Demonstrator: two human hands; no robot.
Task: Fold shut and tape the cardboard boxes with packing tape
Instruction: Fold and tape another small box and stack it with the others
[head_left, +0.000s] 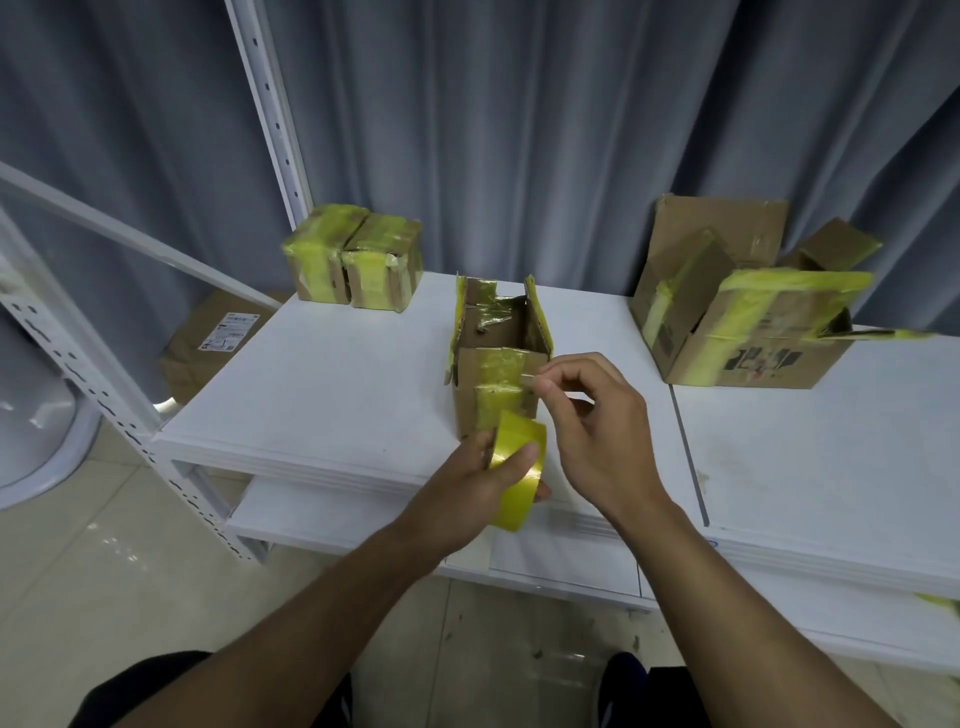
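In the head view we are gripping the glossy yellow packing-tape roll (514, 462) in our left hand (467, 483), thumb and fingers curled round its rim, holding it low by the near edge of the white bench (322, 395) so tape can be drawn upward. Our right hand (597, 431) is pinching thumb and forefinger (550, 389) together, seemingly on the free end of tape, at the near face of the small brown cardboard box (498, 374); its other fingers are loosely curled. The box is standing mid-bench with flaps upright, so we judge that sealing is only beginning; two tape-wrapped boxes (353, 265) are sitting at the far left corner and a larger open cardboard box (727, 332) is at the far right.
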